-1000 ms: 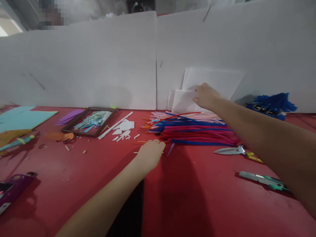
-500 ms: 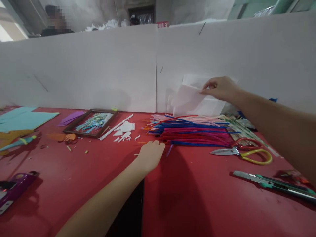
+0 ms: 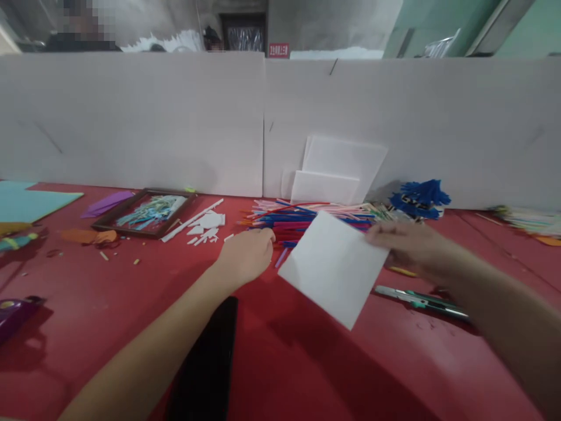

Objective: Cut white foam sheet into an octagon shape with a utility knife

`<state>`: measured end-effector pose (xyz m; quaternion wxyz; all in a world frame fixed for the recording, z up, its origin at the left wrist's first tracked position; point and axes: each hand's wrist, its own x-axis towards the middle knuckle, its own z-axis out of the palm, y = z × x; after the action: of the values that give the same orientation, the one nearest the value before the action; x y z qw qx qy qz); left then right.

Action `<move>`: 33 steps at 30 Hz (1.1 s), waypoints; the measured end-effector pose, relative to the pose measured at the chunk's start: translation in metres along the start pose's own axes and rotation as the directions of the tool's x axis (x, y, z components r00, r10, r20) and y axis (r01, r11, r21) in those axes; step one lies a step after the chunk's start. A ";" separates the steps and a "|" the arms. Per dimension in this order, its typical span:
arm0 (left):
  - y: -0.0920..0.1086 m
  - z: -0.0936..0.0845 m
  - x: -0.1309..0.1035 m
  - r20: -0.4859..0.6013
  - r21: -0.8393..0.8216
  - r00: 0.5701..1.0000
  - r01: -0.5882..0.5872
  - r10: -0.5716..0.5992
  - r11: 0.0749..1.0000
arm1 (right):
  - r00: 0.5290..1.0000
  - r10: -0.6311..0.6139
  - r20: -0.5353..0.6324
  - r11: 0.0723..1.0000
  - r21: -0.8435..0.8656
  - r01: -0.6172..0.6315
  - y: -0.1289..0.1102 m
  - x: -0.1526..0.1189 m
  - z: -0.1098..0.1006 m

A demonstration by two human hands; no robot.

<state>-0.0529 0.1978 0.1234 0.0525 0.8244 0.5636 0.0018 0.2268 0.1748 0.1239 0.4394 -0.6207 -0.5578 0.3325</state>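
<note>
My right hand (image 3: 401, 240) pinches the right corner of a white paper square (image 3: 335, 266), which hangs tilted above the red table. My left hand (image 3: 249, 254) is at the left end of a pile of colored pipe cleaners (image 3: 298, 228), its fingers curled together; what they hold, if anything, is hidden. More white sheets (image 3: 344, 161) lean on the grey partition behind the pile. Under my left forearm lies a black flat object (image 3: 208, 356). A green and black utility knife (image 3: 425, 303) lies beside my right forearm, and my right hand mostly hides the scissors.
Left of the pile are white scraps (image 3: 208, 225), a brown frame (image 3: 146, 213) with colored clippings, purple paper (image 3: 107, 203) and light blue sheets (image 3: 39, 204). A purple tool (image 3: 17, 316) lies at the left edge. A blue bundle (image 3: 421, 199) stands at the right. A person (image 3: 83, 35) is beyond the partition.
My right hand has drawn the white square away from the leaning sheets, down and toward me. The view has shifted right, bringing the blue bundle into sight. My left hand stays by the pile.
</note>
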 end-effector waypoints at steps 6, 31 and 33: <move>0.039 0.014 -0.043 0.060 -0.002 0.994 -0.087 0.087 0.996 | 0.982 0.175 -0.071 0.983 -0.040 -0.178 0.069 -0.090 0.033; 0.030 0.028 -0.071 0.112 -0.855 0.991 0.056 0.077 0.516 | 0.888 0.336 -0.315 0.906 0.364 -0.214 0.073 -0.137 0.065; 0.030 0.037 -0.072 0.210 -0.935 0.968 0.156 0.140 0.319 | 0.869 0.375 -0.322 0.896 0.368 -0.250 0.075 -0.129 0.059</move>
<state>-0.0489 0.1169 0.0929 0.5946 0.6282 0.4484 0.2251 0.1828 0.0584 0.0220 0.5727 -0.6788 -0.2910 0.3558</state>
